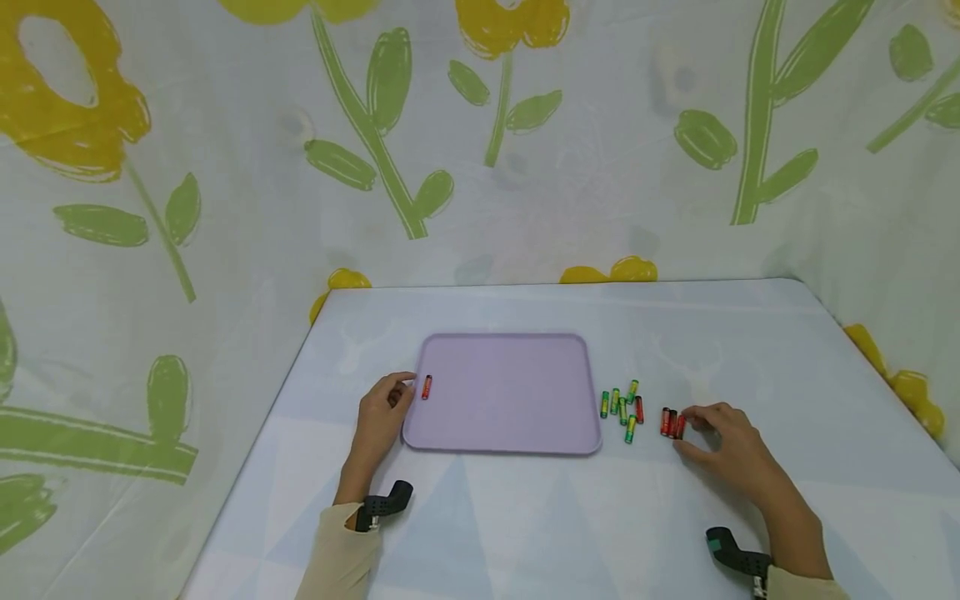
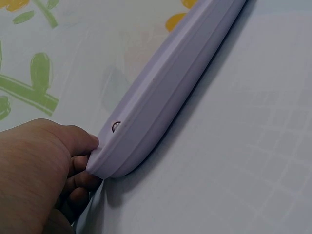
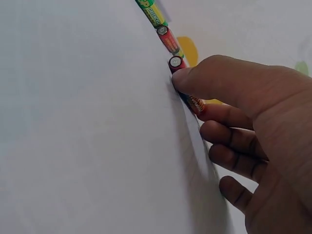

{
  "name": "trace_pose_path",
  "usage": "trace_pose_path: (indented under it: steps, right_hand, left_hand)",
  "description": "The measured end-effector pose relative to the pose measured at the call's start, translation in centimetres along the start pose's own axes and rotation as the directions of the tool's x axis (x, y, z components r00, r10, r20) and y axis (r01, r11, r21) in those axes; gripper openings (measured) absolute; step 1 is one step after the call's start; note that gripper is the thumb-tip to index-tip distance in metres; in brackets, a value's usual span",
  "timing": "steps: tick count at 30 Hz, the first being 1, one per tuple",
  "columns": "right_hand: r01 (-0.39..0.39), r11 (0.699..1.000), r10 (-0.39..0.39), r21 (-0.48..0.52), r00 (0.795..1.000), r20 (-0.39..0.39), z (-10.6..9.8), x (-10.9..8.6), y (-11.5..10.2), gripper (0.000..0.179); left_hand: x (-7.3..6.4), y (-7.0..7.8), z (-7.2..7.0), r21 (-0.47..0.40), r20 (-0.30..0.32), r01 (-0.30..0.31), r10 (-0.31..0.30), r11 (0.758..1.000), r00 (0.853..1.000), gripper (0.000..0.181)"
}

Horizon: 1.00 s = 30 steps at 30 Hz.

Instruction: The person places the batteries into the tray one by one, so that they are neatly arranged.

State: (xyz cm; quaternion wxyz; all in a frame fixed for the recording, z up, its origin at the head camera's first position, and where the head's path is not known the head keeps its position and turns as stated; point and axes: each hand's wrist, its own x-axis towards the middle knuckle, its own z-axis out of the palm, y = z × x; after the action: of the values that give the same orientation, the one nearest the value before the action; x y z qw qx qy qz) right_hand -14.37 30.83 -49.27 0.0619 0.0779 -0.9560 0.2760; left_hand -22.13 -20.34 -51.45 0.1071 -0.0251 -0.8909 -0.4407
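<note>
My left hand [image 1: 381, 414] is at the left side of a lilac tray [image 1: 510, 392]. Its thumb and curled fingers pinch the tray's rim in the left wrist view. Inside the tray near that side lies one red battery [image 1: 427, 387]. To the tray's right, my right hand [image 1: 731, 446] pinches a red battery [image 3: 193, 101] between thumb and index finger, the other fingers bent. It is the rightmost of three red batteries [image 1: 665, 422] standing side by side in the head view. The thumb partly hides it in the right wrist view.
Several green-and-yellow batteries [image 1: 622, 410] lie between the tray and my right hand, with a red battery [image 1: 639, 409] among them. All rest on a pale patterned table [image 1: 487, 533]. A flower-printed curtain [image 1: 585, 192] hangs beyond the table's back edge and down the sides.
</note>
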Motion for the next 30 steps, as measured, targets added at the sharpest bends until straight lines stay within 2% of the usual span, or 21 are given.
trace_pose_path:
  steps: [10, 16, 21, 30]
  right_hand:
    - [0.017, 0.999, -0.019, -0.031, 0.998, -0.057, -0.2, 0.1, -0.8, 0.040]
    - [0.050, 0.998, -0.045, 0.037, 0.993, -0.108, -0.2, 0.4, -1.5, 0.040]
    - [0.084, 0.992, -0.074, 0.090, 0.991, -0.111, 0.5, 1.2, -2.8, 0.039]
    - [0.169, 0.978, -0.158, 0.122, 0.983, -0.093, 2.3, 3.3, -5.3, 0.040]
  left_hand:
    - [-0.2, 0.2, -0.4, -0.021, -0.002, -0.006, 0.006, 1.000, 1.000, 0.023]
    - [-0.2, 0.2, -0.5, -0.020, -0.014, -0.021, 0.021, 1.000, 1.000, 0.023]
    - [-0.1, 0.4, -0.6, -0.022, -0.003, -0.010, 0.010, 1.000, 1.000, 0.023]
    - [-0.2, 0.4, -0.4, -0.032, 0.006, -0.013, 0.013, 0.999, 1.000, 0.023]
